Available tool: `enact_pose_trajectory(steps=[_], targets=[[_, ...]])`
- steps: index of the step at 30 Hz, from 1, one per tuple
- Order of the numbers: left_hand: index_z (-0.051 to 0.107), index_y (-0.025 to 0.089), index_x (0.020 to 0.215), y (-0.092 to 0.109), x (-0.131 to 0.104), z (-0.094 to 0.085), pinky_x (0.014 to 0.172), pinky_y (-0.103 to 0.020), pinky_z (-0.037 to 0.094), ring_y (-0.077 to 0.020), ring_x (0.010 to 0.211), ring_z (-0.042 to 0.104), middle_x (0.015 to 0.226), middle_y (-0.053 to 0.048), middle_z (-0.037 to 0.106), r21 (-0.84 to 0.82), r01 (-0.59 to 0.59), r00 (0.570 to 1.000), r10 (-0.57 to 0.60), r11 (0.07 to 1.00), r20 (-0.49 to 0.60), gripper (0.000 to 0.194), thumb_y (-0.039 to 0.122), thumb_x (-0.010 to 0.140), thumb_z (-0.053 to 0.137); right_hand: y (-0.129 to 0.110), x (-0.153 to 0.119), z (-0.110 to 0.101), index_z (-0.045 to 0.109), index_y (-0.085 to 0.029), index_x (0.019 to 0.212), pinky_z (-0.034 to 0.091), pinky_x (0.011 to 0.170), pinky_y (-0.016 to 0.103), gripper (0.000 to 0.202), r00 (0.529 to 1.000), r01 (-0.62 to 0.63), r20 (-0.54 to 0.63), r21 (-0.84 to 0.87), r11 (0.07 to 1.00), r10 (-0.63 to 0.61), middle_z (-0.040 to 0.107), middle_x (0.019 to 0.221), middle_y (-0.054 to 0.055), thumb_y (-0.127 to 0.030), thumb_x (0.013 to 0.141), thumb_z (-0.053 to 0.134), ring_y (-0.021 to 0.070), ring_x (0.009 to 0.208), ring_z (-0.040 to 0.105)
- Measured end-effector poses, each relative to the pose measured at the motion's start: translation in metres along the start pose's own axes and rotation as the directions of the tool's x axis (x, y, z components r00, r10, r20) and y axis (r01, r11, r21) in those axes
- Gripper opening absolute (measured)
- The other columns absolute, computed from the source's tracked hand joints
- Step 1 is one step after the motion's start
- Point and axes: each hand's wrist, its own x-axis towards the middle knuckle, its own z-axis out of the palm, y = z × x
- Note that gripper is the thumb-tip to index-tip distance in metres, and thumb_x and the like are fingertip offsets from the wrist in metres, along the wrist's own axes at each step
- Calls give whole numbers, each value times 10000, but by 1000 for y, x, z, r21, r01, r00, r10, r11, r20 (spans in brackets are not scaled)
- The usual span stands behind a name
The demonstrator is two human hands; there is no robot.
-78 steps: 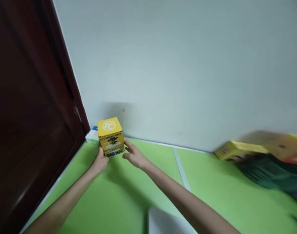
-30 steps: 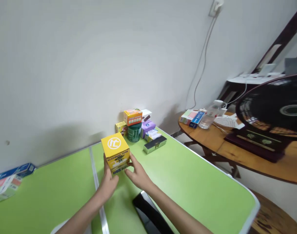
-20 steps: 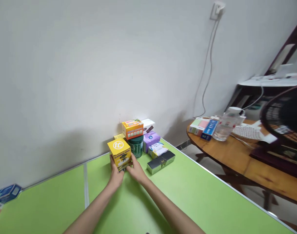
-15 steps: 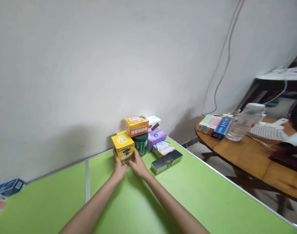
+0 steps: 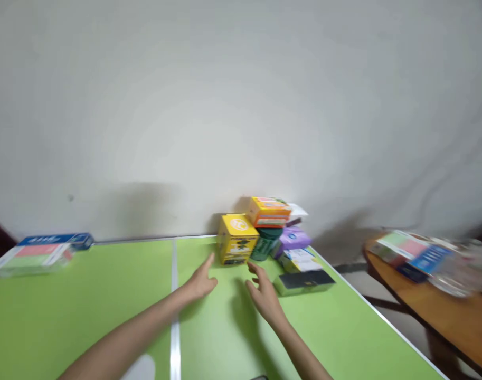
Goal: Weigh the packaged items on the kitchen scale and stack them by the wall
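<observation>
A yellow box (image 5: 237,240) with a round white logo stands on the green table (image 5: 117,285) near the wall. My left hand (image 5: 201,279) is in front of it to the left, fingers apart and holding nothing. In front of the box's right side, my right hand (image 5: 262,290) is also open, with nothing in it. Just right of the yellow box, an orange box (image 5: 269,212) rests on a dark green container (image 5: 266,243). Farther right are a purple box (image 5: 294,238), a white and yellow box (image 5: 300,260) and a long black box (image 5: 304,282).
On the table's far left lie a blue box (image 5: 53,240) and a white, pink and green box (image 5: 35,258). A wooden table (image 5: 458,322) at the right holds several boxes and a blurred clear bottle (image 5: 452,274). Behind everything rises a grey wall (image 5: 241,105).
Both hands have let go of the yellow box and drawn back toward me, apart from each other. The view has turned left, so more of the table's left side shows.
</observation>
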Motion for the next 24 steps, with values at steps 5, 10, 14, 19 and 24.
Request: enact_pose_trajectory(steps=[5, 10, 14, 19, 24], targets=[[432, 227, 1345, 3, -103, -64, 999, -463, 382, -339, 1222, 467, 1372, -106, 478, 79, 85, 986, -96, 993, 139, 756, 172, 620, 640, -69, -46, 55, 588, -210, 1121, 485, 871, 441, 354, 800, 72, 590, 80, 994, -105, 663, 1056, 102, -277, 779, 525, 261, 957, 621], [348, 213, 1385, -6, -160, -148, 979, -423, 418, -271, 1182, 513, 1312, -119, 530, -24, 54, 998, -53, 998, 39, 685, 120, 733, 537, -153, -65, 157, 565, -229, 1183, 469, 912, 433, 393, 572, 84, 782, 242, 967, -245, 633, 1144, 74, -165, 800, 498, 233, 1031, 594], [469, 200, 1294, -28, -177, -241, 1015, -376, 394, -242, 1237, 465, 1345, -103, 504, 39, 110, 885, -80, 993, -459, 627, 5, 699, 494, -178, -57, 251, 496, -199, 1260, 428, 981, 441, 496, 566, -124, 801, 316, 941, -195, 578, 1240, 96, -160, 766, 519, 224, 1114, 564], [255, 119, 1394, -51, -186, -372, 1136, -300, 158, -198, 1393, 180, 1503, -131, 231, 72, 221, 447, -36, 973, -894, 739, -27, 699, 462, -189, -44, 358, 437, -138, 1310, 418, 993, 415, 640, 626, -396, 778, 379, 836, -56, 514, 1327, 152, -155, 673, 497, 239, 1183, 530], [277, 130, 1381, -61, -185, -462, 1137, -378, 155, -267, 1390, 160, 1487, -124, 264, 43, 268, 240, -23, 963, -970, 682, 78, 763, 561, -202, -33, 437, 446, -123, 1300, 417, 971, 453, 672, 665, -365, 743, 408, 837, -72, 515, 1319, 162, -186, 632, 474, 279, 1243, 467]])
